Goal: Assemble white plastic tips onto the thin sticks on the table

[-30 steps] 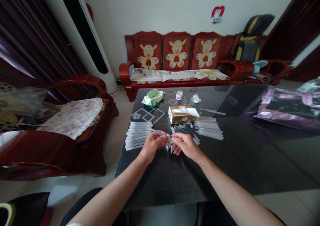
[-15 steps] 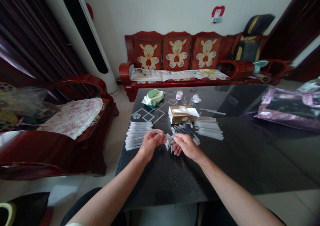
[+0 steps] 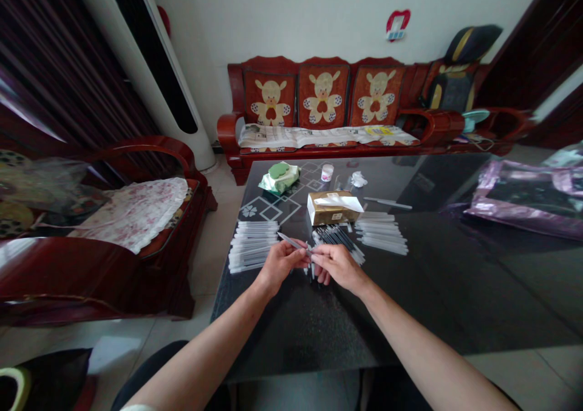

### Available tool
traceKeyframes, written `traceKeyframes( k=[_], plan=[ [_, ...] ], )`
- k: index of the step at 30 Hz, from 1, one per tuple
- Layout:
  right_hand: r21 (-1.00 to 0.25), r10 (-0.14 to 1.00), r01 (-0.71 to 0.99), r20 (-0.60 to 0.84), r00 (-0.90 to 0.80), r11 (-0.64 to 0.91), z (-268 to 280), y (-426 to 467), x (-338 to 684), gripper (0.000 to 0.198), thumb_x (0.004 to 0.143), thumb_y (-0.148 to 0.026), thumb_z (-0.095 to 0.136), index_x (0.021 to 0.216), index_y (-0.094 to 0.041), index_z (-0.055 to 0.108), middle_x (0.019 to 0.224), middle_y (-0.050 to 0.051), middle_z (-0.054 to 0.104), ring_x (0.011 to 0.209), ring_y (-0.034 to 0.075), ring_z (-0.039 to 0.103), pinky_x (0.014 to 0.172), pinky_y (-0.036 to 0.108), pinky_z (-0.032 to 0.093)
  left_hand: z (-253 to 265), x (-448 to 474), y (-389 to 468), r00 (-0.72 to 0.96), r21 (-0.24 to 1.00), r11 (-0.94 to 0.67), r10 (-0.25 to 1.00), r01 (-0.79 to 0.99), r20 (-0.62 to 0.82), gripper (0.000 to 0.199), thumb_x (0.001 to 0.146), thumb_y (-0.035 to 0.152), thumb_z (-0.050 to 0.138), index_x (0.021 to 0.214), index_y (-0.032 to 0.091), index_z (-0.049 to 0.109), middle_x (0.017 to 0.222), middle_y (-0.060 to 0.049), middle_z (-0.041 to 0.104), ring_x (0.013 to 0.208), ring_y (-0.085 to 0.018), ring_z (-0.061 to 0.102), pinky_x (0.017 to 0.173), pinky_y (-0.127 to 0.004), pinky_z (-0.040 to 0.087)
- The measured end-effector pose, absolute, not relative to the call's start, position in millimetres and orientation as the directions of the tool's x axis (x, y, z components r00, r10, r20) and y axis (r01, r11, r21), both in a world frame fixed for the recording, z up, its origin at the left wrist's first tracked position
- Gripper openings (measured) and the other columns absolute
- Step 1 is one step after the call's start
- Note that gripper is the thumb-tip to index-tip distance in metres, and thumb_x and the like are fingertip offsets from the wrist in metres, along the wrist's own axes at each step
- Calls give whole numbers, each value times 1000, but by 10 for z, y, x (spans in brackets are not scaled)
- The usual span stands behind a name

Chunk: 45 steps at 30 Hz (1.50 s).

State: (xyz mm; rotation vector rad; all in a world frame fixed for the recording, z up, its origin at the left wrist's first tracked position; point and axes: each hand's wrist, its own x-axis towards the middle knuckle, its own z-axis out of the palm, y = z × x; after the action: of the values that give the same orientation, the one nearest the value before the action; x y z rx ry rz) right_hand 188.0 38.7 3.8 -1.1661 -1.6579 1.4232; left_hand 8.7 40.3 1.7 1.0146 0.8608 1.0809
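A translucent white pen (image 3: pixel 288 240) is pinched in my left hand (image 3: pixel 279 266), its tip slanting up and to the left. My right hand (image 3: pixel 340 266) closes its fingers at the pen's other end, and both hands meet there. What the right fingertips cover is too small to make out. Small white pieces (image 3: pixel 313 271) lie on the table under the hands, partly hidden. To the left lies a stack of white pen barrels (image 3: pixel 252 247). Thin dark pen refills (image 3: pixel 337 236) lie just beyond my right hand, with more white pens (image 3: pixel 382 234) to their right.
Behind the refills stands a gold tissue box (image 3: pixel 334 215) on the black table (image 3: pixel 291 332). Farther back are a green wipes pack (image 3: pixel 279 179), a small white tub (image 3: pixel 327 172), crumpled tissue (image 3: pixel 358 179) and a lone pen (image 3: pixel 387 203). A purple plastic package (image 3: pixel 483 210) lies at right.
My hands have drawn closer together at the end of the pen. The pen now tilts more steeply, and its tip shows more clearly.
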Motion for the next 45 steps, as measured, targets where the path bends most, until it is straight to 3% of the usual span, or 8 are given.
traceKeyframes(
  k=[4,8,13,17,29,33,39,45],
  plan=[
    [-983,972,186,-55,-229,-12,38,443,1974,35,83,-49,52,79,-14,59,56,0,61,39,10,57,33,16,42,-48,59,420,196,966,-168,972,194,130,24,75,29,68,96,19,69,83,-6,66,69,-17,61,66,-29,48],
    [-990,988,117,-89,-124,-74,33,492,2047,35,82,-49,55,84,-14,59,55,0,62,39,11,58,33,18,43,-121,66,410,299,686,-430,902,587,310,24,83,24,58,106,21,66,93,-7,61,82,-20,58,77,-31,45],
    [-990,984,114,-98,-148,-82,48,475,2017,35,80,-49,56,82,-14,59,55,0,62,39,11,58,33,18,43,-181,125,383,424,434,-498,867,751,262,20,87,25,52,104,21,62,95,-7,55,90,-22,53,80,-32,44],
    [-989,983,120,-99,-153,-81,56,471,1993,34,80,-49,56,80,-15,59,55,0,63,39,11,58,34,18,43,-213,127,389,451,377,-507,862,775,232,18,89,22,48,102,20,60,96,-7,54,91,-21,51,79,-32,44],
    [-987,980,130,-112,-166,-90,45,463,1989,35,80,-49,57,81,-14,60,55,1,63,39,11,57,33,17,42,-220,141,389,487,420,-539,841,730,235,22,88,16,46,105,21,59,93,-7,55,89,-21,52,80,-33,43],
    [-989,981,121,-108,-164,-88,52,463,2010,35,80,-49,57,82,-15,60,56,1,63,39,11,58,33,18,42,-204,141,397,419,547,-504,863,668,283,22,85,16,51,105,22,60,97,-7,57,91,-21,54,83,-34,44],
    [-994,979,93,-78,-189,-61,108,443,2049,33,80,-48,58,82,-15,60,57,0,64,40,11,58,35,19,43,-105,-24,596,61,981,-148,988,123,141,24,73,24,69,95,18,63,84,-6,65,74,-19,63,68,-30,49],
    [-987,955,162,-53,-291,-5,122,413,2053,30,79,-44,60,83,-14,62,54,0,62,38,10,55,35,18,42,-21,-275,745,-85,918,55,992,-394,-96,41,55,23,82,88,14,61,74,-2,66,69,-14,64,71,-28,49]
  ],
)
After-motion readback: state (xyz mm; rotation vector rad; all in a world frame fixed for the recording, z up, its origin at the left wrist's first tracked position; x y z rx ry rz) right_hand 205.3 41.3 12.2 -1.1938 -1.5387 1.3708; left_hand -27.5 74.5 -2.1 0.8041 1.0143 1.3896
